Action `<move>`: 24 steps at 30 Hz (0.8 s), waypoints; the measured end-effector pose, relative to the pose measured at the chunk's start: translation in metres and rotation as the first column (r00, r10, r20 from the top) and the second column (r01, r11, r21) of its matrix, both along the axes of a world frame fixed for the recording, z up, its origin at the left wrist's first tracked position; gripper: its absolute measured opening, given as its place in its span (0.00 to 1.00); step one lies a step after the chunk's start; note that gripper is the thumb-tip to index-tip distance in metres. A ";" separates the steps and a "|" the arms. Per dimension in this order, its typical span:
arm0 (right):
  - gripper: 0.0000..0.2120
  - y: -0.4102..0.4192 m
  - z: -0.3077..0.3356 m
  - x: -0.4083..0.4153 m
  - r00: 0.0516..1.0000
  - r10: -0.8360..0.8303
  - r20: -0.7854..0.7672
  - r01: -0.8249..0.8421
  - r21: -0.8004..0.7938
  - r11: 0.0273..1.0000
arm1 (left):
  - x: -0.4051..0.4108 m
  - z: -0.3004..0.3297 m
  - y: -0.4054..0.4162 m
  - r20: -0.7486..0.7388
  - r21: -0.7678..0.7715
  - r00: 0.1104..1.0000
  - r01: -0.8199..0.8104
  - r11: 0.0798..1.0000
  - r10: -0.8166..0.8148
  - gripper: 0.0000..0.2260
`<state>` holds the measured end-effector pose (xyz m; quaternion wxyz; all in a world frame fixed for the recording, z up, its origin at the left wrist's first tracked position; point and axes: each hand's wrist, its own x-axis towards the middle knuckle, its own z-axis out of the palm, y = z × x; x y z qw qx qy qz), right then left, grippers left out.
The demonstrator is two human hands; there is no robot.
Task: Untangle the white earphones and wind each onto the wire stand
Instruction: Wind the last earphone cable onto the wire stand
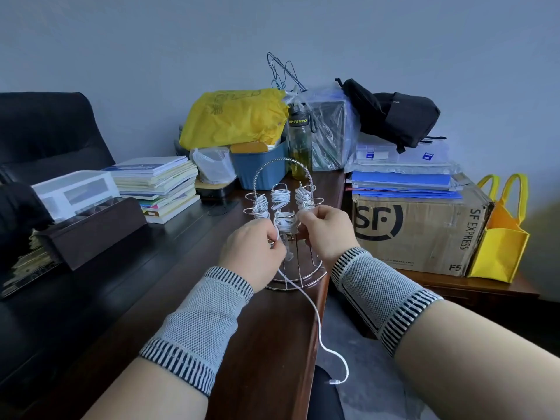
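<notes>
A silver wire stand [298,275] with an arched handle stands at the desk's right edge. Several of its arms carry wound bundles of white earphone cord [280,199]. My left hand [253,251] pinches a white earphone cord [315,316] just left of the front bundle [285,222]. That cord trails down over the desk edge, and its plug [335,382] hangs free. My right hand [325,230] is closed on the front arm and its bundle from the right. Both wrists wear grey knit bands.
Stacked books [157,184], a white box [75,189] and a dark case [94,228] sit left. Behind the stand are a blue bin [260,171], a yellow bag [235,116] and a bottle [299,140]. An SF cardboard box [421,231] stands right, across a gap.
</notes>
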<state>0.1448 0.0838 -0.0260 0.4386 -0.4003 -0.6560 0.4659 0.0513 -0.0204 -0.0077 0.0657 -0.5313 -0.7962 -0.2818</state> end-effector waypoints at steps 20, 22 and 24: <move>0.15 -0.020 -0.024 0.017 0.965 0.014 0.262 -0.162 0.557 0.815 | 0.011 0.008 0.001 -0.311 -0.085 0.946 0.067 0.994 -0.090 0.10; 0.13 -0.019 -0.025 0.015 0.975 -0.020 0.223 -0.117 0.583 0.804 | 0.012 0.012 0.002 -0.319 -0.141 0.940 0.083 0.987 -0.124 0.09; 0.09 -0.019 -0.026 0.014 0.982 -0.046 0.181 -0.073 0.599 0.797 | 0.012 0.014 0.003 -0.320 -0.163 0.939 0.081 0.983 -0.130 0.11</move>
